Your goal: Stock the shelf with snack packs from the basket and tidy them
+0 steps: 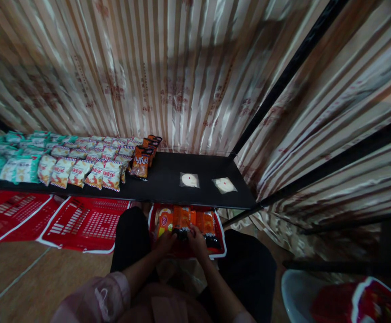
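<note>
An orange snack bag with a black end (182, 220) is between my hands, above the red basket (222, 233) that stands between my knees. My left hand (166, 242) is closed at the bag's lower left corner. My right hand (197, 241) pinches its lower right corner. Another orange snack bag (206, 223) lies in the basket to the right. On the left inside it is an orange and yellow package with a red label (165, 222). My fingertips are dim and partly hidden by the bag.
A black shelf (168, 188) runs ahead of me. On it are two clear packets with round white contents (189, 180), upright orange bags (140, 162), and rows of white (111, 174) and green bags (27, 168). Red baskets (87, 224) stand lower left; a white tub (294, 291) is lower right.
</note>
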Demonstrator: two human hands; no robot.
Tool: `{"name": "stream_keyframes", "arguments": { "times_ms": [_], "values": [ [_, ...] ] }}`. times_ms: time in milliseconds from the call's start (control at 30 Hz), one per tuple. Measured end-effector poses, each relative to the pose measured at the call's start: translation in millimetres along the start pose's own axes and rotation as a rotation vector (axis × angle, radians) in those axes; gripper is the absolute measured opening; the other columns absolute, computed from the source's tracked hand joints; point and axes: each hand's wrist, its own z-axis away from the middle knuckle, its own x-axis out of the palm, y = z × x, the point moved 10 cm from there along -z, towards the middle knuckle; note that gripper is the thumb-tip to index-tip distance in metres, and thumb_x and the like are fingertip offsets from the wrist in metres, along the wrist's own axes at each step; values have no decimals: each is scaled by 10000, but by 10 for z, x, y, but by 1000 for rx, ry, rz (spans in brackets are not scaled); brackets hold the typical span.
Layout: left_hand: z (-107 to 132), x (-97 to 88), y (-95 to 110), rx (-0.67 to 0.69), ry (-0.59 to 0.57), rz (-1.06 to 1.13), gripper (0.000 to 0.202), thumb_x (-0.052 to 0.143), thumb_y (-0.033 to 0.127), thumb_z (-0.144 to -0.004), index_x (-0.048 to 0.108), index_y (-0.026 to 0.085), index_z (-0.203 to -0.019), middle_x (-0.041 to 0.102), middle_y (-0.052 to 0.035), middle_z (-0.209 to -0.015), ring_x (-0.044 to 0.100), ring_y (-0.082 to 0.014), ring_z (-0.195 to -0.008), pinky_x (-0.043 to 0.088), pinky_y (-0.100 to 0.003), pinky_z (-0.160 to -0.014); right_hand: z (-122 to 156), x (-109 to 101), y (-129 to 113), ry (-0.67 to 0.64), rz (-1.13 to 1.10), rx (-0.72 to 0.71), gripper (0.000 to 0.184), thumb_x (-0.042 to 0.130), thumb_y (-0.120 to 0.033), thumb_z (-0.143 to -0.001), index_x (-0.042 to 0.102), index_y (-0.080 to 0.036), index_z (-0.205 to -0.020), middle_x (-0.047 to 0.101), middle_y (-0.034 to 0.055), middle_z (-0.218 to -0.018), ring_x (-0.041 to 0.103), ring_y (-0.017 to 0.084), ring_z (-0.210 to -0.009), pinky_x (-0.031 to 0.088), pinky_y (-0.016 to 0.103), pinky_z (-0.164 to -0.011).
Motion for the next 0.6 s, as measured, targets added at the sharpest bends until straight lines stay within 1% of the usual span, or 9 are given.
{"name": "stream_keyframes", "arguments": {
  "times_ms": [100, 200, 300, 433, 600],
  "values": [
    [3, -132, 0, -7, 98, 40, 255, 710, 316, -670, 492, 190, -635, 516, 47, -574, 565, -162, -711, 408, -241, -644, 40, 20, -2, 10, -172, 18, 265, 540, -317, -717, 647, -203, -932, 708, 59, -863, 656, 217, -861, 497, 308, -786],
    [27, -178, -19, -34, 130, 111, 272, 747, 286, -634, 495, 192, -594, 512, 46, -535, 571, -163, -673, 411, -240, -619, 86, 96, 41, 1, -300, 50, 236, 579, -339, -670, 633, -212, -862, 704, 47, -797, 661, 225, -808, 513, 321, -750],
    [75, -157, -53, -68, 119, 204, 277, 776, 283, -605, 519, 184, -582, 534, 33, -523, 578, -162, -619, 423, -242, -581, 118, 171, 119, -11, -422, 103, 301, 600, -354, -631, 609, -204, -892, 699, 34, -761, 666, 228, -781, 517, 334, -747],
    [150, -75, -82, -114, 74, 353, 278, 782, 335, -607, 564, 163, -607, 592, -2, -567, 597, -163, -588, 458, -255, -560, 134, 206, 198, -2, -481, 147, 433, 646, -359, -576, 595, -200, -975, 699, 20, -753, 666, 242, -793, 511, 364, -776],
    [216, -8, -65, -145, 34, 517, 339, 788, 419, -593, 630, 136, -692, 637, -34, -621, 627, -173, -611, 486, -259, -567, 162, 318, 211, -75, -617, 179, 586, 694, -376, -511, 586, -186, -1054, 712, 24, -819, 666, 250, -846, 516, 367, -783]
  ]
}}
